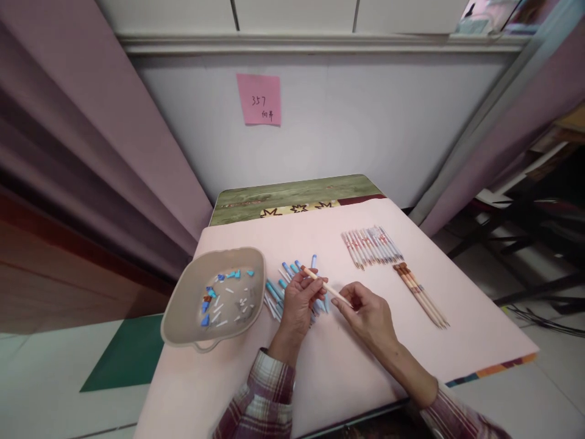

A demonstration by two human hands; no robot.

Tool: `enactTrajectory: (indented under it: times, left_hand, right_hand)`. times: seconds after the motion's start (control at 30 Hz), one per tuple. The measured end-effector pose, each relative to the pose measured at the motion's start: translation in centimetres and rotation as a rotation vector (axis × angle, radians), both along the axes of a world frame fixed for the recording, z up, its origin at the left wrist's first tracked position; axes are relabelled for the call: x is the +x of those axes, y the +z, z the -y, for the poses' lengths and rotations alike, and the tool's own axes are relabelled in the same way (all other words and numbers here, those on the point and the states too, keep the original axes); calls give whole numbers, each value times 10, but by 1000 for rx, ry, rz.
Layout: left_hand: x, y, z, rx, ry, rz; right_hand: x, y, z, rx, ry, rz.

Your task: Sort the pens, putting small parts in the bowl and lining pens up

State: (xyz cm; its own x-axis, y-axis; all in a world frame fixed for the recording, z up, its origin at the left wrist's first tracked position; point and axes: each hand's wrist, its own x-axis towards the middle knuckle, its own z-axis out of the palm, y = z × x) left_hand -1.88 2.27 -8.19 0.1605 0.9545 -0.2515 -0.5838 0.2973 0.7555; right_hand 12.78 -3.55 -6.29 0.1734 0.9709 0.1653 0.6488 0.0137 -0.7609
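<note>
Taking the pen (333, 292) as the hub of my clock, I watch from afar as it lies slantwise between both hands, brown end towards 10, pale end towards 4. The left hand (298, 302) grasps it near the brown end, fingers and thumb around the barrel. The right hand (369, 312) pinches the pale end between thumb and fingertips. A hold at each end, I judge, gives control along the whole length, with neither end free to swing; how firmly each hand squeezes, I cannot tell from here.

The pile (273, 291), mostly blue-ended pens, lies loose at 9, partly hidden by the left hand. The bin (186, 300) stands beyond it, also at 9, with blue caps (205, 321) and white bits (221, 322) scattered over its floor; its high wall, I think, stops such small pieces from rolling away.

At 2 a row (371, 247) of patterned pens lies side by side, and at 3 the bundle (420, 296) of brown-topped pens points its tips towards 5. To me these look sorted by design, laid parallel so they stay countable and apart from the pile. Both groups rest on the right hand's side of the table (340, 369), while bin and pile sit on the left's, which I read as sparing the arms from crossing.
</note>
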Motion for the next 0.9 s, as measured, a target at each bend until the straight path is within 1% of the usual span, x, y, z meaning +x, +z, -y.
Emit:
enactTrajectory:
  times: [0.07, 0.1, 0.2, 0.23, 0.27, 0.3, 0.33, 0.37, 0.47, 0.53, 0.63, 0.77, 0.83, 0.9]
  left_hand:
    - [0, 1, 1, -4, -34, 0]
    - [0, 1, 1, -9, -53, 1]
    - [-2, 3, 2, -19, -107, -1]
    - [-2, 4, 2, -20, -118, -5]
    - [-2, 5, 2, -20, -125, -14]
    - [-2, 5, 2, -20, -131, -29]
    - [-2, 5, 3, -21, -133, -54]
    - [-1, 6, 4, -22, -131, -86]
    - [2, 7, 9, -8, -107, -189]
    - [3, 9, 13, 11, -92, -222]
    - [3, 11, 20, 28, -86, -229]
    - [2, 15, 26, 21, -107, -223]
    - [3, 16, 30, 8, -111, -225]
    - [6, 19, 35, -4, -103, -263]
  right_hand:
    - [0, 0, 1, -59, 21, -125]
    - [0, -1, 1, -112, 40, -241]
    - [-2, -4, 0, -359, 120, -670]
    - [-3, -6, 0, -445, 146, -783]
    - [-3, -8, 0, -509, 166, -863]
    - [-3, -10, 0, -541, 187, -906]
    - [-2, -11, 0, -532, 205, -914]
    - [-2, -13, 0, -487, 211, -890]
    - [2, -19, 2, -284, 168, -712]
    - [4, -21, 3, -229, 148, -632]
    - [5, -23, 5, -282, 217, -692]
    - [8, -27, 6, -399, 381, -918]
    - [10, -31, 7, -422, 429, -985]
    - [11, -34, 9, -425, 458, -991]
